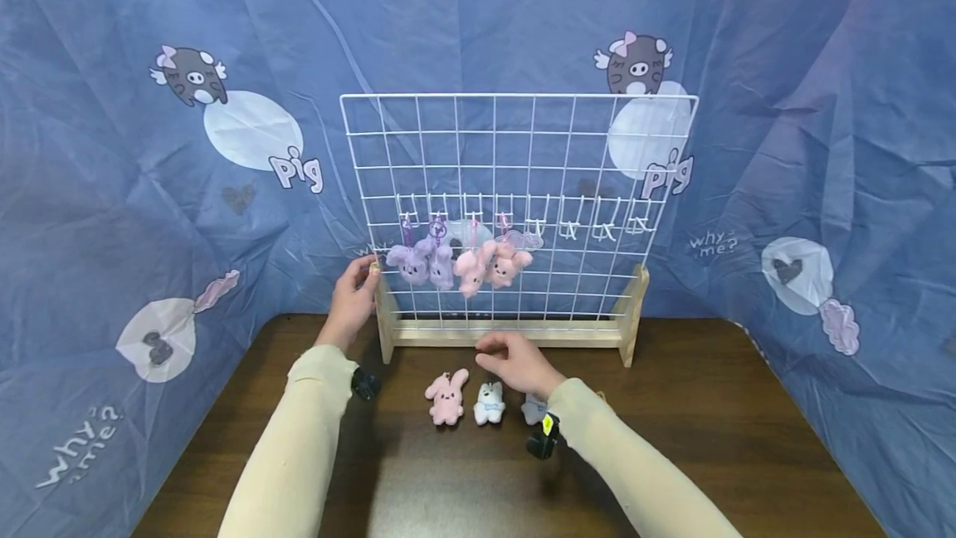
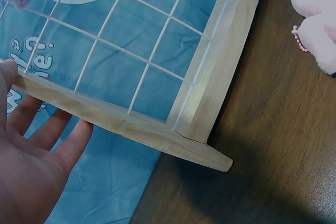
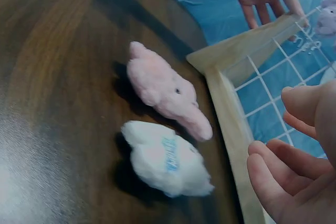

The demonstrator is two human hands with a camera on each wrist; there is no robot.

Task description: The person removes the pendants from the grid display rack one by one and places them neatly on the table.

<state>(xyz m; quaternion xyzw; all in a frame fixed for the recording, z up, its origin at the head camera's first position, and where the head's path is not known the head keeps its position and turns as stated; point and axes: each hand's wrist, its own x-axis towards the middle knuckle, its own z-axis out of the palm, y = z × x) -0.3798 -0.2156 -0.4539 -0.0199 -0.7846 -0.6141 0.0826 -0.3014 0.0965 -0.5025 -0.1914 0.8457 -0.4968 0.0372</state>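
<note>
Four plush charms (image 1: 441, 264) hang from wire rack (image 1: 515, 95); my left grip (image 1: 353, 299) pinches wooden stand (image 1: 384, 314); right grip (image 1: 520, 364) loosely parted, near white plush (image 1: 489, 407).

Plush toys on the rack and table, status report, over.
Left grip pinching wooden side post; right grip empty. Pink bunny, white plush lying on table; four plush toys hanging on rack. Right sleeve partly covering grey plush in head view.

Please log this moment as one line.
left hand: grips wooden post | right hand: empty, above table | rack: four plush toys hanging | table: pink plush, white plush, grey plush
</note>
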